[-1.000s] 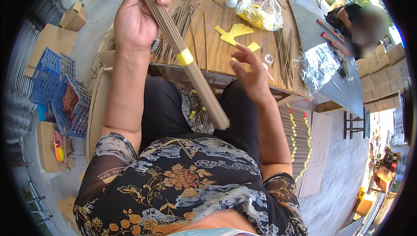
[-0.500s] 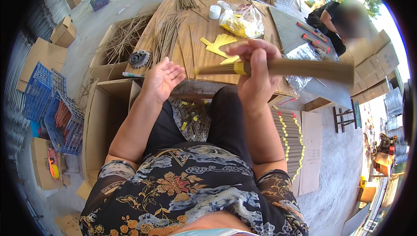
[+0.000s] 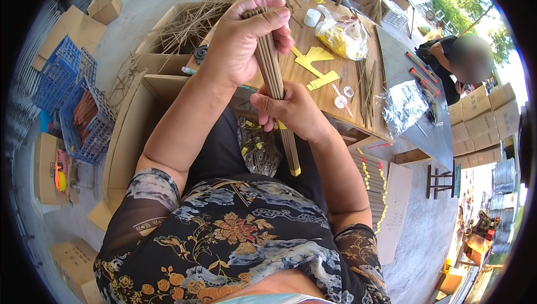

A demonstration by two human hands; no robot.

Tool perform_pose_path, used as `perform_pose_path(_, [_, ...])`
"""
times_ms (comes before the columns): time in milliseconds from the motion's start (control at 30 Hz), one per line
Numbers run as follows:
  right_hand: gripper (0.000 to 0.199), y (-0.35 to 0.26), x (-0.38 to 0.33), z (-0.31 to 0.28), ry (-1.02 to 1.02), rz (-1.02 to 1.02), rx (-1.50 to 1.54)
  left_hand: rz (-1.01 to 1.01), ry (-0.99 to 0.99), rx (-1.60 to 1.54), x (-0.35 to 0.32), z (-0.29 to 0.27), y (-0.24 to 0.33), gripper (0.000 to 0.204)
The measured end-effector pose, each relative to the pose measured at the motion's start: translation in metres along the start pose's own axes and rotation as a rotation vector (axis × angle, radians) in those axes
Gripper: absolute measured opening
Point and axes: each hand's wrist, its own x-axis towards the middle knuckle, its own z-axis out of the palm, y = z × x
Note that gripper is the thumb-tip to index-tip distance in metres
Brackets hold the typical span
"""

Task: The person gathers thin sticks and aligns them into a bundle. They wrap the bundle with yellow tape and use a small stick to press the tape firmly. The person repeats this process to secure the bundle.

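Observation:
A bundle of brown incense sticks (image 3: pixel 269 69) slants above my lap, its upper end toward the table. My left hand (image 3: pixel 238 44) curls round that upper end, with the thumb across the top beside the stick ends. Lower down, my right hand (image 3: pixel 299 111) grips the bundle between thumb and fingers. A yellow paper band shows just under the right hand, partly hidden by it, and the lower tip (image 3: pixel 295 171) is yellow too. Just beyond my hands, yellow paper strips (image 3: pixel 314 60) lie on the wooden table (image 3: pixel 296 35).
Loose sticks (image 3: pixel 366 91), a clear bag of yellow strips (image 3: pixel 344 35) and a white cup (image 3: pixel 312 17) are on the table. An open cardboard box (image 3: pixel 131 130) stands at my left. Banded bundles (image 3: pixel 372 184) lie at lower right. Two people (image 3: pixel 447 60) sit nearby.
The bundle has swung from level, in my right hand alone, to steeply slanted. My left hand has risen from open and bare to wrap its upper end. The view has shifted.

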Motion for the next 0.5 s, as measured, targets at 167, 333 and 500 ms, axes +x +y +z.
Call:
perform_pose_path(167, [0.020, 0.007, 0.008, -0.001, -0.098, 0.035, 0.152, -0.080, -0.063, -0.252, 0.011, -0.011, 0.002, 0.025])
perform_pose_path(333, [0.021, 0.014, 0.020, 0.011, 0.183, -0.008, -0.192, 0.029, 0.329, 0.025, 0.012, -0.007, -0.005, 0.017])
perform_pose_path(500, [0.019, 0.019, 0.031, -0.001, 0.017, 0.000, -0.199, -0.007, 0.165, -0.074, 0.012, -0.015, -0.001, 0.018])
